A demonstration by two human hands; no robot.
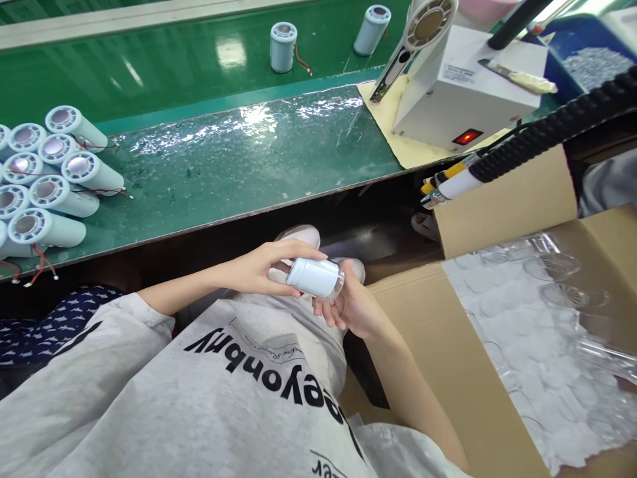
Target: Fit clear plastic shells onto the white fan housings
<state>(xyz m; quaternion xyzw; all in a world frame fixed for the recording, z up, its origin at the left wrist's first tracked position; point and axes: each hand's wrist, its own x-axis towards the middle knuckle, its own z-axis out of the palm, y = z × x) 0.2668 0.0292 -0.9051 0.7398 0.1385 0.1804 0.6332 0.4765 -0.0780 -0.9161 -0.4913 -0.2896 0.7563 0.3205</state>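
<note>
Above my lap, a light-blue cylindrical housing (pixel 313 277) lies on its side, tilted slightly down to the right. My left hand (pixel 263 269) grips its left end, thumb and fingers on opposite sides. A clear plastic cover (pixel 340 281) fits around the right end of the housing. Against that cover, my right hand (pixel 355 302) curls its fingers, palm facing the end. Part of the cover is hidden by the right fingers. A small patch of red shows under the housing near my left fingertips.
Several similar housings (pixel 47 192) with red wires lie at the left on the green bench (pixel 239 159). Two stand farther back, one a blue housing (pixel 283 48). A white machine (pixel 468 86) and black hose (pixel 557 126) are at right, above a cardboard box (pixel 448 358) of clear covers.
</note>
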